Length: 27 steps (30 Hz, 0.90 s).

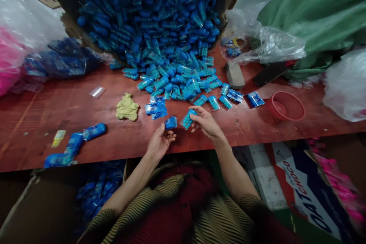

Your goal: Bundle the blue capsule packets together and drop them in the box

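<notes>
The left hand (158,143) pinches a blue wrap (170,122), the right hand (208,124) a bottle (187,119) just beside it, both over the table (111,143). A soft, steady pinch should keep the wrap from crumpling.

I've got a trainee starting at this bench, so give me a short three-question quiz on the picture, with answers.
1. Which holds the blue-capped container of turquoise balls: A, the left hand; B, the right hand; C, neither?
2. True or false: the red basket stands to the right of the crumpled yellow-green cloth.
3. Fill in: the lettering on the carton below the tabletop reads OAT____.

Key
1. B; the left hand holds a blue printed wrapper.
2. True.
3. CHOCO.
</notes>
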Available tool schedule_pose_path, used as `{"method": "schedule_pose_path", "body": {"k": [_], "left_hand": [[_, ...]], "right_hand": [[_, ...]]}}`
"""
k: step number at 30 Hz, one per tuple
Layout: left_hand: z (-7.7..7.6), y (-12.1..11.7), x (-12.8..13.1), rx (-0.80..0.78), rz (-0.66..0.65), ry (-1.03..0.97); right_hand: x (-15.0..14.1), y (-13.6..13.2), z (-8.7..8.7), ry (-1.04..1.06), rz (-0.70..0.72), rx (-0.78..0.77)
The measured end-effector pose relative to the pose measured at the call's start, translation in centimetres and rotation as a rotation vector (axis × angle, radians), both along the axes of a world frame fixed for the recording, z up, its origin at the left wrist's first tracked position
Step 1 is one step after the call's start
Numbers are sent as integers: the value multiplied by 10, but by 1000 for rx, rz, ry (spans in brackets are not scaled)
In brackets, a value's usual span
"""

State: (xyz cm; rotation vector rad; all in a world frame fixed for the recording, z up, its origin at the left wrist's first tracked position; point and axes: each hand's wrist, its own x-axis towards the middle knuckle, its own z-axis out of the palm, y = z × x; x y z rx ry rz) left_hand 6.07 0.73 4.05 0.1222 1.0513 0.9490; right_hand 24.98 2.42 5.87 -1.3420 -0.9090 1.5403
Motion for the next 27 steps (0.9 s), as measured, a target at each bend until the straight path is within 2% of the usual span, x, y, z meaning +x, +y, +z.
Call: {"method": "schedule_pose_path", "body": {"k": [2,6,8,9,11,13,16,21,27], "left_hand": [[-2,0,-2,32,16,20],[-5,0,-5,124,14,45],[-4,-1,-5,157,5,68],[-4,-2,-4,171,0,80],[-2,-3,-2,203,-12,93],[0,-5,0,235,-28,94],[4,-7,2,261,-29,100],[8,-6,0,195,-14,56],[4,-7,-1,267,-53,57]], "right_hand": [[2,1,-6,-183,-11,11],[4,-1,-11,-817,-41,157],[-3,-5,-5,-934,-44,261],[-8,-6,-1,-884,-17,301],[-21,-8,5,-652,84,333],[-33,-7,7,-410,165,304],[-41,-5,5,-191,185,239],[-37,-8,4,23,248,230],[-38,-8,1,28,223,225]]}}
